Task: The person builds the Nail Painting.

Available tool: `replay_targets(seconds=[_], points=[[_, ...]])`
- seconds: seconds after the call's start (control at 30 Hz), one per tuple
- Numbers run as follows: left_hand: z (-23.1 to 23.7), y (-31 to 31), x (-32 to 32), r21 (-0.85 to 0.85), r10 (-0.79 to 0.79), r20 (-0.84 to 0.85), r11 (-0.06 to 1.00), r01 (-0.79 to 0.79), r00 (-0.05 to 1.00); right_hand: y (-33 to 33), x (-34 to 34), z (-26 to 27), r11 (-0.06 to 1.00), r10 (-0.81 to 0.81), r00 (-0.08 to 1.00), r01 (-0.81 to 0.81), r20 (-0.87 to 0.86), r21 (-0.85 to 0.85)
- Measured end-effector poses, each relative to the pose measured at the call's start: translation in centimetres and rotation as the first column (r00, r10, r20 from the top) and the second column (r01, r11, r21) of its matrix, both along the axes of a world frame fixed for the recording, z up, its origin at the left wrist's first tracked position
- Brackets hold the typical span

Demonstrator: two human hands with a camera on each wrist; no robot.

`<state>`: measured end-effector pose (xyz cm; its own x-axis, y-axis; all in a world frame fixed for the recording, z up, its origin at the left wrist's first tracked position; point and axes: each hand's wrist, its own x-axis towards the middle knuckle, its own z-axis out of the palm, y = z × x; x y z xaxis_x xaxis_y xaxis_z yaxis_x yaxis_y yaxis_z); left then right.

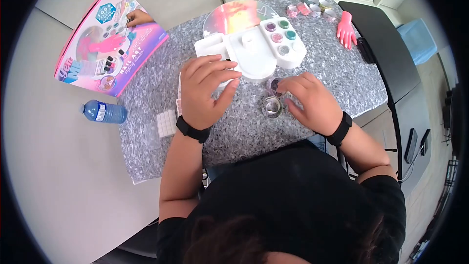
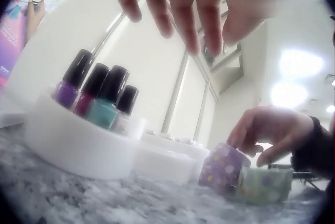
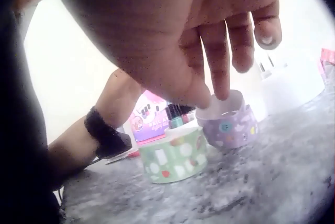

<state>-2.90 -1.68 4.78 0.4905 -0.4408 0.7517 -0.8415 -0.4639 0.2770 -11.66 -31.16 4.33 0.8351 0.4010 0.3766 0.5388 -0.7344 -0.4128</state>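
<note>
Purple and patterned, a ring (image 3: 230, 130) stands on the grey speckled bench (image 1: 342, 78) just beside a green patterned ring (image 3: 175, 156), near the bench edge closest to the person; whether the two rings touch, I cannot tell. The right hand (image 1: 315, 100) reaches over them, its grip wide and loose, the fingers at the purple ring's rim and the thumb apart from them, above the gap between the rings. The left hand (image 1: 204, 90) hovers with fingers spread, its grip wide too, over the near left side of a white plastic tray (image 1: 259, 66), where nail polish bottles (image 2: 112, 88) stand upright in a rounded holder. On the tray's right part sit small coloured pots (image 1: 277, 37). Beyond them, at the far right of the bench, lie a group of small patterned rolls (image 1: 315, 11) and a pink model hand (image 1: 346, 30), while a printed nail art box (image 1: 105, 51) and a water bottle (image 1: 105, 111) are at the left
</note>
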Motion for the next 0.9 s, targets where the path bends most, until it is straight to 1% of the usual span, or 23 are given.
replay_targets(seconds=[0.07, 0.1, 0.13, 0.17, 0.23, 0.27, 0.3, 0.33, 0.37, 0.4, 0.43, 0.47, 0.5, 0.53, 0.57, 0.63, 0.67, 0.73, 0.87, 0.9], points=[[-0.1, -0.5, -0.3, 0.046, -0.024, -0.026, 0.999, 0.026, 0.999, -0.1, 0.3, -0.4, 1.000, -0.030, 1.000, 0.030, -0.010, 0.000], [-0.1, -0.7, -0.5, 0.047, -0.027, -0.023, 0.998, 0.028, 0.999, -0.2, 0.6, -1.0, 0.997, -0.052, 0.998, 0.050, -0.039, -0.059], [-0.2, -0.9, -0.6, 0.097, -0.037, -0.037, 0.994, 0.040, 0.999, -0.3, 0.9, -1.5, 0.991, -0.075, 0.995, 0.067, -0.065, -0.117], [-0.3, -1.0, -0.7, 0.146, -0.045, -0.053, 0.988, 0.052, 0.998, -0.3, 1.2, -1.9, 0.991, -0.077, 0.995, 0.069, -0.064, -0.115], [-0.8, -1.0, -0.5, 0.166, -0.064, -0.065, 0.983, 0.074, 0.996, -0.3, 1.8, -2.3, 0.982, -0.093, 0.993, 0.079, -0.071, -0.172], [-0.9, -1.0, -0.4, 0.184, -0.080, -0.078, 0.978, 0.094, 0.994, -0.2, 1.9, -2.1, 0.982, -0.090, 0.994, 0.078, -0.068, -0.170], [-1.0, -1.0, -0.5, 0.186, -0.077, -0.077, 0.978, 0.091, 0.994, -0.1, 1.8, -1.8, 0.990, -0.068, 0.997, 0.061, -0.047, -0.130], [-0.8, -1.2, -0.6, 0.171, -0.097, -0.110, 0.979, 0.115, 0.989, 0.1, 1.8, -1.3, 0.995, -0.046, 0.999, 0.044, -0.026, -0.090], [-0.7, -1.3, -0.8, 0.155, -0.116, -0.144, 0.978, 0.139, 0.983, 0.4, 1.6, -0.8, 0.995, -0.042, 0.999, 0.040, -0.025, -0.089], [-0.5, -1.6, -1.0, 0.157, -0.112, -0.144, 0.979, 0.134, 0.983, 0.7, 1.5, -0.2, 0.999, 0.030, 1.000, -0.030, -0.006, -0.037], [-0.3, -1.8, -1.2, 0.139, -0.141, -0.177, 0.976, 0.166, 0.974, 1.2, 1.3, 0.3, 0.995, 0.100, 0.995, -0.100, 0.016, 0.016], [-0.2, -1.8, -1.4, 0.120, -0.170, -0.212, 0.973, 0.198, 0.962, 1.7, 1.0, 0.8, 0.994, 0.105, 0.994, -0.105, 0.012, 0.019], [-0.1, -1.8, -1.6, 0.122, -0.166, -0.219, 0.973, 0.196, 0.962, 2.1, 0.6, 1.3, 0.992, 0.123, 0.992, -0.124, 0.029, 0.020], [0.0, -1.8, -1.7, 0.153, -0.186, -0.224, 0.963, 0.223, 0.957, 2.4, 0.3, 1.5, 0.990, 0.139, 0.989, -0.140, 0.047, 0.020], [0.0, -1.8, -1.7, 0.184, -0.207, -0.228, 0.950, 0.251, 0.951, 2.4, -0.1, 1.5, 0.990, 0.137, 0.990, -0.138, 0.042, 0.023], [-0.3, -1.7, -1.5, 0.204, -0.203, -0.225, 0.947, 0.249, 0.953, 2.4, -0.6, 1.4, 0.993, 0.092, 0.993, -0.087, 0.068, -0.081], [-0.4, -1.6, -1.4, 0.223, -0.197, -0.215, 0.944, 0.244, 0.957, 2.3, -0.8, 1.3, 0.993, 0.090, 0.994, -0.085, 0.064, -0.080], [-0.3, -1.4, -1.3, 0.228, -0.192, -0.220, 0.943, 0.242, 0.957, 1.8, -1.0, 1.0, 0.989, 0.053, 0.998, -0.046, 0.044, -0.138], [-0.4, -1.4, -1.3, 0.262, -0.191, -0.232, 0.932, 0.251, 0.954, 1.2, -1.7, 0.6, 0.987, 0.035, 0.998, -0.027, 0.049, -0.157], [-0.4, -1.4, -1.3, 0.262, -0.192, -0.233, 0.932, 0.252, 0.953, 1.1, -1.8, 0.4, 0.987, 0.021, 1.000, -0.017, 0.021, -0.160]])
